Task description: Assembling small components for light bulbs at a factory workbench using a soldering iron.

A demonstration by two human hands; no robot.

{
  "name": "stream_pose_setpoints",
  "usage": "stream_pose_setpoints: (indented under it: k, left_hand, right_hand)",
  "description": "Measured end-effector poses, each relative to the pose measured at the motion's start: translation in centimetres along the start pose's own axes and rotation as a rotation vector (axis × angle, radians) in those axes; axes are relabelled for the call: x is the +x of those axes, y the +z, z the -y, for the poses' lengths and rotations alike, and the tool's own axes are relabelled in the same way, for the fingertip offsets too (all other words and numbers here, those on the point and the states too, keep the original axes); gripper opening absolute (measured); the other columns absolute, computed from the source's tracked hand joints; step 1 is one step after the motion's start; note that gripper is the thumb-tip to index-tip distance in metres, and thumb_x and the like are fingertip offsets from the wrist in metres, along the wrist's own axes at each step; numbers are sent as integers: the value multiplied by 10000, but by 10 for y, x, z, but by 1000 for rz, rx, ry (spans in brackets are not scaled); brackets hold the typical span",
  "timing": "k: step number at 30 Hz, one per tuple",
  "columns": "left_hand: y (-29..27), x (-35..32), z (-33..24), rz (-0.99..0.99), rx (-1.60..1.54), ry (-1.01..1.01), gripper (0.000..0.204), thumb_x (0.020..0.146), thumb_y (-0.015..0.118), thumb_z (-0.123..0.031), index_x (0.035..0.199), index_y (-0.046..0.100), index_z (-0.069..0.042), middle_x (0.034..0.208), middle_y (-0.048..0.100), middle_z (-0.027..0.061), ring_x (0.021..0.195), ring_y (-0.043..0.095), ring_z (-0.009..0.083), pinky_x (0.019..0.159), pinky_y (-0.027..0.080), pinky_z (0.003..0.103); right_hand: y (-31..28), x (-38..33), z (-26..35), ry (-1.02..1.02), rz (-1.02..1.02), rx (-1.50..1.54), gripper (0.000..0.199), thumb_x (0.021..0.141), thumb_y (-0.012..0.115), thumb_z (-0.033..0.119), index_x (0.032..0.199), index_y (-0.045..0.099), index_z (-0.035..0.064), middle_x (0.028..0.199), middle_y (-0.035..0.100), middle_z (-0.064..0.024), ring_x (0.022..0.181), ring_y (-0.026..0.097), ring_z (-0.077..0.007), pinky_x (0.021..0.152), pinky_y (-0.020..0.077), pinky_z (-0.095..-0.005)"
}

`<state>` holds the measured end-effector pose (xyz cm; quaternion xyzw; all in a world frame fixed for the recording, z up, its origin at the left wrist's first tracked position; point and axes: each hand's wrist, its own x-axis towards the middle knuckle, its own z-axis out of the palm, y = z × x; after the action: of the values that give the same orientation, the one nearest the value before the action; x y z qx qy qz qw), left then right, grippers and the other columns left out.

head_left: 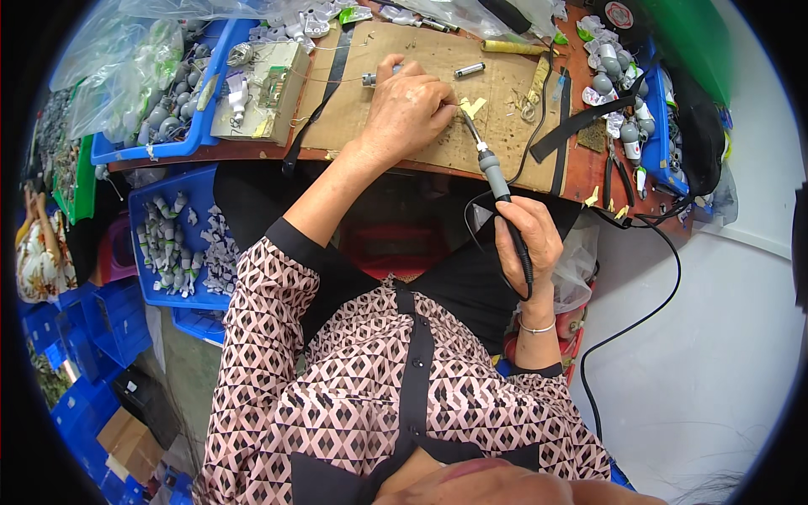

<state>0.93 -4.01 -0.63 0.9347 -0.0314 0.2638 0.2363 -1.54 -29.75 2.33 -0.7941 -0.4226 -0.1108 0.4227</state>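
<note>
My right hand [532,240] grips a soldering iron [495,175] by its black and grey handle. Its metal tip points away from me, up to a small yellow piece [473,107] beside my left thumb. My left hand [408,109] is closed over the cardboard mat [362,46], its fingers curled round a small silver cylindrical part [369,80]. Most of that part is hidden by the fingers. A similar silver and black cylinder [470,71] lies on the mat just beyond the hand.
On the left, a whitish box [290,63] with a thin wire stands next to a blue bin [126,151] of grey bulb-like parts. Another blue tray [151,282] sits lower. At right lie pliers [619,177], a black strap [581,126], more bulb parts and the iron's cord [665,299].
</note>
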Motion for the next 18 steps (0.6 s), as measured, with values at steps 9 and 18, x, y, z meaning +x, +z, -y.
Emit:
stream_pose_setpoints:
  k: [9, 18]
  left_hand:
    - [1, 0, 0, -1, 1, 1, 92, 814, 727, -202, 789, 746, -116, 753, 695, 33, 879, 627, 205, 1072, 314, 452]
    - [0, 0, 0, 9, 4, -1, 97, 813, 728, -205, 786, 740, -112, 752, 695, 35, 879, 625, 208, 1070, 314, 452]
  right_hand:
    - [0, 1, 0, 7, -33, -9, 327, 750, 734, -88, 1050, 685, 35, 948, 669, -141, 833, 677, -297, 737, 555, -358]
    - [0, 0, -1, 10, -41, -8, 317, 769, 727, -82, 1059, 680, 36, 951, 668, -148, 838, 677, -304, 747, 555, -369]
